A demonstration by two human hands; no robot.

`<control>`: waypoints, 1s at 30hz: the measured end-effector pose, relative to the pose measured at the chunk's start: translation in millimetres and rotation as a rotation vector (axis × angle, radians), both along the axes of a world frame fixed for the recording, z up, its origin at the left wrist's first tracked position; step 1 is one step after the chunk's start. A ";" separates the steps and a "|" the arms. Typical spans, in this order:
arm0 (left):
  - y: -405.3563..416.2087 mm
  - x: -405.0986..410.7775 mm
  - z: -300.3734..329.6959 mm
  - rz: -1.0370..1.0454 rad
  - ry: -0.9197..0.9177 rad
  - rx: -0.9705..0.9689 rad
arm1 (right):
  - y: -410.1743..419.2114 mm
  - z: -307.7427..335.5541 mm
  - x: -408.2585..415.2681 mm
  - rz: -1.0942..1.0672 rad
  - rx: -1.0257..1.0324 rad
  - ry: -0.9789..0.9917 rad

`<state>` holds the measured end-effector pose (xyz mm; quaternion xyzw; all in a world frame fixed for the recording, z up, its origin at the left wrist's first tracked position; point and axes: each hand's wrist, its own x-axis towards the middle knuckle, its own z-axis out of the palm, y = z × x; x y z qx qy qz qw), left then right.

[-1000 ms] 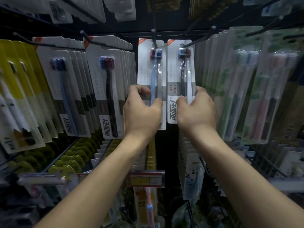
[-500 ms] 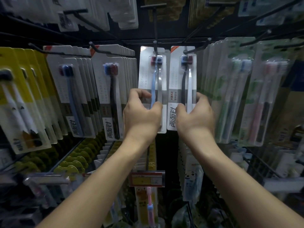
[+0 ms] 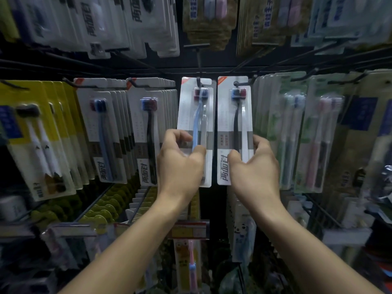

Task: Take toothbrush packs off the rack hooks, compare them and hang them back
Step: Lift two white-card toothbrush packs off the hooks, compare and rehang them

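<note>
Two white toothbrush packs are held side by side in front of the rack. My left hand [image 3: 180,164] grips the lower half of the pack with the light blue brush [image 3: 196,109], thumb on its front. My right hand [image 3: 254,168] grips the pack with the black brush [image 3: 234,111] the same way. The top hole of the blue-brush pack sits at the tip of a black hook [image 3: 199,66]. The black-brush pack's top sits at the tip of another hook [image 3: 244,83]. Whether the holes are threaded on the hooks is unclear.
Rows of similar white packs [image 3: 146,132] hang on hooks to the left, yellow packs [image 3: 36,132] further left, green and pink packs [image 3: 301,134] to the right. More packs hang in the row above [image 3: 131,24]. Lower hooks hold more goods and a price tag [image 3: 188,230].
The view has tilted up, showing the upper row. Both packs stay gripped, side by side, their tops close at the hook tips; they have risen little relative to the rack.
</note>
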<state>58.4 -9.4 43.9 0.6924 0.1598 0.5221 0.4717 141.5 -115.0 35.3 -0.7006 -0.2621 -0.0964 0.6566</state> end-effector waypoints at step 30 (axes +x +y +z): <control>-9.9 -59.1 -13.6 0.101 -0.061 0.202 | -56.0 -5.7 -31.2 -0.039 0.074 -0.046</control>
